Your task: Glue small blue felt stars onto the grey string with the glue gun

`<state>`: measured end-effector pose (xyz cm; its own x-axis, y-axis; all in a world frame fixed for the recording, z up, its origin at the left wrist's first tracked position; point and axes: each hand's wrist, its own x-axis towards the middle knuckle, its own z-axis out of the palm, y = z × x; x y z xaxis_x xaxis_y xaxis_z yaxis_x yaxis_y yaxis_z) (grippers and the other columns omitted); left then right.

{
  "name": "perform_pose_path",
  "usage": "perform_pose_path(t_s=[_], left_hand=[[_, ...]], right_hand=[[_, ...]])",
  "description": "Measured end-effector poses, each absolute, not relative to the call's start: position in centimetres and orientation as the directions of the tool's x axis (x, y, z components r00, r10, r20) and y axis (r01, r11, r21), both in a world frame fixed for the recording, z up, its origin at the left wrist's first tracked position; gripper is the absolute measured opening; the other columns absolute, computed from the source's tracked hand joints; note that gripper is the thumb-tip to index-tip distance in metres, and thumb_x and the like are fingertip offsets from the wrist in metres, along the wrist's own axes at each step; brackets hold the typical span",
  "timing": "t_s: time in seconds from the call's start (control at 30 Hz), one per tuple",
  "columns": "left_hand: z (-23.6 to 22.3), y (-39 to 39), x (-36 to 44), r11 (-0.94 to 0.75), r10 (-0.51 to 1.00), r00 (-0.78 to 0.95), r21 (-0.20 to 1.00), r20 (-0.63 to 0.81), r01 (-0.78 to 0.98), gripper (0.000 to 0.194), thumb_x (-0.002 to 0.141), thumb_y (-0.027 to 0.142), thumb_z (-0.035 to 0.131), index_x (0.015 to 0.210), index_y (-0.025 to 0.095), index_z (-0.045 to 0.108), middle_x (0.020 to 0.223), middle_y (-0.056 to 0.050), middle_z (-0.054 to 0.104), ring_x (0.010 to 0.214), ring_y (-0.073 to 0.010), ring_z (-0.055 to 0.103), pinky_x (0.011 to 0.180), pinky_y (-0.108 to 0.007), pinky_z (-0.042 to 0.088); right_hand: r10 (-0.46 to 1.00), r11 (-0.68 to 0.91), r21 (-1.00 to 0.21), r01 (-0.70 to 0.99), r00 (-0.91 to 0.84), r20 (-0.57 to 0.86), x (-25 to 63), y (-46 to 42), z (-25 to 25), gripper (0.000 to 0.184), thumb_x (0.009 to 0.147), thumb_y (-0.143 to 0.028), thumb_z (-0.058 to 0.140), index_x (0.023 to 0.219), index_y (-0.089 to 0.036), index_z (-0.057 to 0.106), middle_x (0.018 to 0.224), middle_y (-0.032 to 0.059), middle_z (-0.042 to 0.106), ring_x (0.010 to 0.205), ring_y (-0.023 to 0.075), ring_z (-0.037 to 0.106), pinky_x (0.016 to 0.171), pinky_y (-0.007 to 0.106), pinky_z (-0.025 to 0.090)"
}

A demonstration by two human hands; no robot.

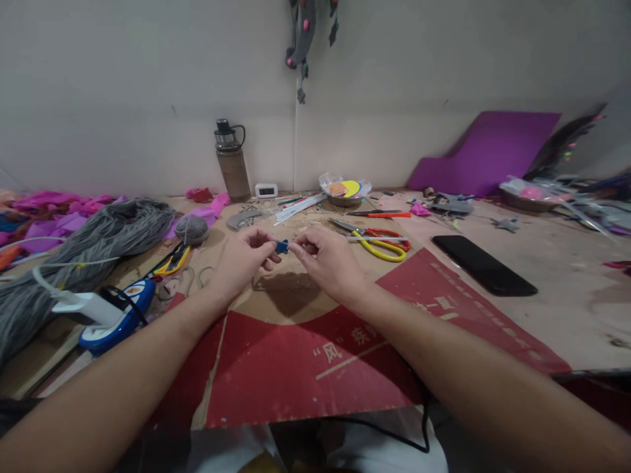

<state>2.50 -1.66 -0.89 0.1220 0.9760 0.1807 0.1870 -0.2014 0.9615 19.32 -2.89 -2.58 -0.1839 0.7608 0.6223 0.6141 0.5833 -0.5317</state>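
Head view, hands (249,253) pinching blue piece (282,246), “风” cardboard (276,374)

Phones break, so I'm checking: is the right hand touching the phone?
Apart: the head view shows scissors and cardboard between right hand and phone.

The scene was viewed from the person's head, with the camera faced forward and angled down across the tabletop (582,315). The left hand (245,259) and right hand (329,259) were framed close by, near the centre, with the forearms (152,358) brought in from the lower corners. The wall (148,85) was taken in above and the lap (389,440) was caught at the bottom edge.
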Motion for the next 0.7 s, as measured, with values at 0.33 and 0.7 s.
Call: perform_pose_path(t_s=[0.33, 0.7], left_hand=[[-1.2, -1.4, 2.1, -0.307, 0.951, 0.104, 0.929, 0.291, 0.206, 0.009, 0.074, 0.025, 0.066, 0.076, 0.017, 0.062, 0.062, 0.001, 0.061, 0.054, -0.0103, 0.054, 0.053, -0.023, 0.044], [-1.9, -0.4, 1.5, -0.283, 0.957, 0.082, 0.959, 0.280, 0.025, 0.013, 0.076, 0.026, 0.069, 0.078, 0.017, 0.059, 0.062, 0.000, 0.062, 0.052, -0.0087, 0.053, 0.049, -0.020, 0.040]], right_hand=[[0.849, 0.514, -0.648, 0.561, -0.226, 0.478, 19.3, -2.9, -2.5, 0.027, 0.093, -0.033, 0.052, 0.076, -0.018, 0.067, 0.077, 0.0037, 0.069, 0.074, 0.0156, 0.060, 0.070, 0.029, 0.040], [0.866, 0.487, -0.716, 0.501, -0.385, 0.319, 19.8, -2.9, -2.5, 0.054, 0.100, -0.050, 0.030, 0.074, -0.016, 0.064, 0.068, 0.0033, 0.064, 0.063, 0.0133, 0.057, 0.064, 0.026, 0.039]])
